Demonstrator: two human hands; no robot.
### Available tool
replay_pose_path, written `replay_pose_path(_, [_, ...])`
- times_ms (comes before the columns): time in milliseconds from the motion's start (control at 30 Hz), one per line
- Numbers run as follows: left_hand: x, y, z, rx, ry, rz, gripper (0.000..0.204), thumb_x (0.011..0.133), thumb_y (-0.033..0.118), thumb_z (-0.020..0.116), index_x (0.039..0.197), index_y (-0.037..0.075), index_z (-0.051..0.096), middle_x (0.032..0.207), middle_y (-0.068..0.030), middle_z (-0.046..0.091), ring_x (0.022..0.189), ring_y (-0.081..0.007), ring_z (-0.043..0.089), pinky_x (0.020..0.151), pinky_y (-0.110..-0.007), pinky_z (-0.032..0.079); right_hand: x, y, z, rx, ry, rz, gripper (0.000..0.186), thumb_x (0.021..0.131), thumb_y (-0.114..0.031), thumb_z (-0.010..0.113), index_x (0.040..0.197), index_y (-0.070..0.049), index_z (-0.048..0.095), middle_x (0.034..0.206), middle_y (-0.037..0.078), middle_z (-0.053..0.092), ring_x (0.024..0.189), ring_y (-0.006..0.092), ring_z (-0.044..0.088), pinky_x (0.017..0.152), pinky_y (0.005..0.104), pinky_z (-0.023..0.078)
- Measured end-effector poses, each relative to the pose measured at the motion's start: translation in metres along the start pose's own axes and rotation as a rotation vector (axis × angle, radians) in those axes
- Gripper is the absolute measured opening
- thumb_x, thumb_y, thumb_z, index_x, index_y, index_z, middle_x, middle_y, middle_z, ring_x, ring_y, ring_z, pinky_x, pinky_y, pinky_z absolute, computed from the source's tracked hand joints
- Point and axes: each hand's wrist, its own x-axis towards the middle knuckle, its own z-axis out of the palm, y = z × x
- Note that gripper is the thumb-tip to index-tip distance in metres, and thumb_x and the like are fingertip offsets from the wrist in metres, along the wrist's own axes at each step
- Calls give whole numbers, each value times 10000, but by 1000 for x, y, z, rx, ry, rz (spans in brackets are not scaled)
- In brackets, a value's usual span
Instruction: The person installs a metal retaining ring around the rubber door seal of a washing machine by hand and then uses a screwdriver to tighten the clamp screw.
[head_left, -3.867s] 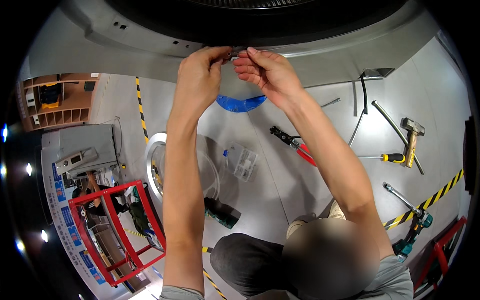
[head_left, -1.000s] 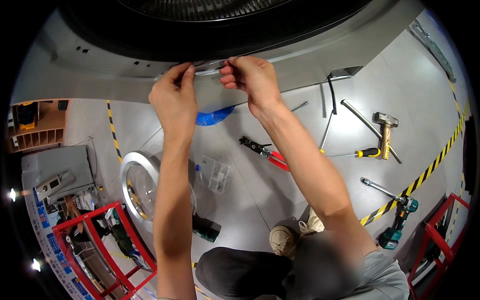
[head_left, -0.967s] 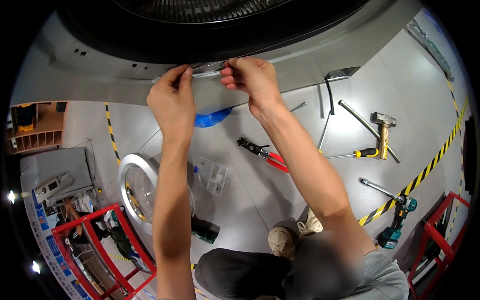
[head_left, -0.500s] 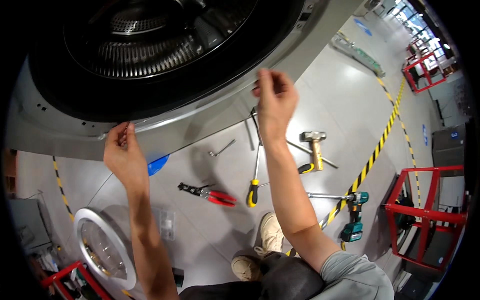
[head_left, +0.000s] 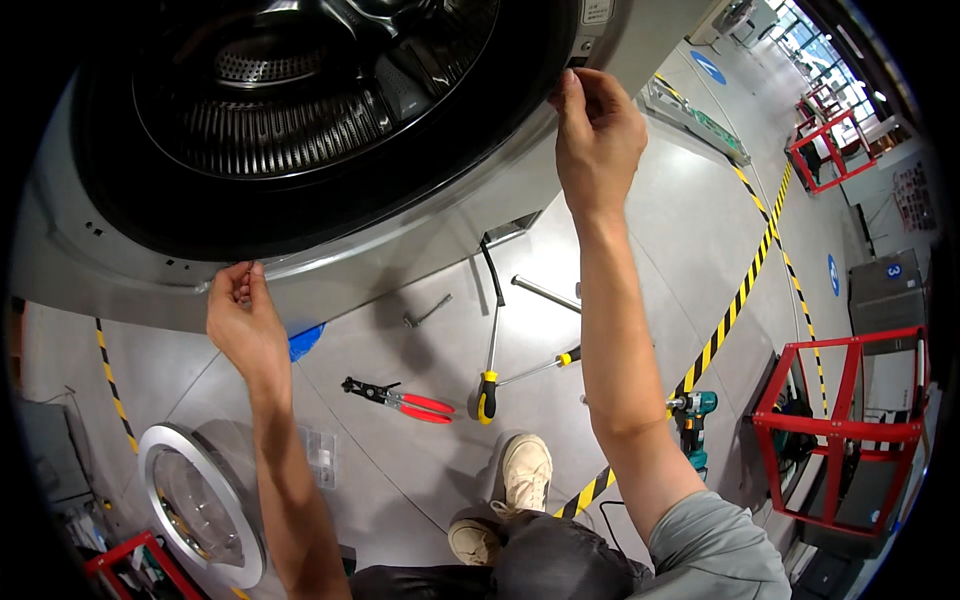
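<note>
A washing machine with a grey front panel (head_left: pixel 400 262) stands ahead of me, its round opening lined by a black rubber gasket (head_left: pixel 330 215) around the metal drum (head_left: pixel 290 140). At the lower left of the opening's rim, my left hand (head_left: pixel 247 325) is closed in a pinch between thumb and fingers. My right hand (head_left: pixel 603 145) pinches at the rim's right side, near a small dark slot in the panel. What either hand holds is too small or hidden to make out. A pale, shiny line runs along the rim beside the left fingertips.
On the floor lie red-handled pliers (head_left: pixel 410 402), a yellow-black screwdriver (head_left: pixel 487 395), a small wrench (head_left: pixel 428 311), a metal bar (head_left: pixel 545 293) and a green drill (head_left: pixel 695 408). A round door (head_left: pixel 155 500) and clear box (head_left: pixel 320 455) lie left; a red frame (head_left: pixel 840 428) stands right.
My right hand has moved up and right along the rim to the opening's right side. The left hand keeps its pinch at the lower left. My right arm now covers the hammer.
</note>
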Motion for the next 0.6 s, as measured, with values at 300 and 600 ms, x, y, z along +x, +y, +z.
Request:
replay_pose_path(300, [3, 7, -4, -78, -63, -102, 131, 914, 88, 678, 916, -41, 649, 747, -37, 611, 658, -92, 499, 639, -237, 449, 9, -3, -1, 9, 11, 4, 158, 916, -112, 629, 954, 41, 631, 800, 147, 701, 691, 216, 684, 673, 302, 532])
replay_pose_path(600, [8, -13, -8, -245, -147, -150, 165, 922, 140, 687, 908, -22, 658, 752, 11, 576, 670, -58, 447, 607, -198, 377, -1, 5, 5, 127, -31, 193, 122, 915, -70, 638, 958, 41, 614, 789, 115, 691, 705, 171, 680, 658, 289, 535])
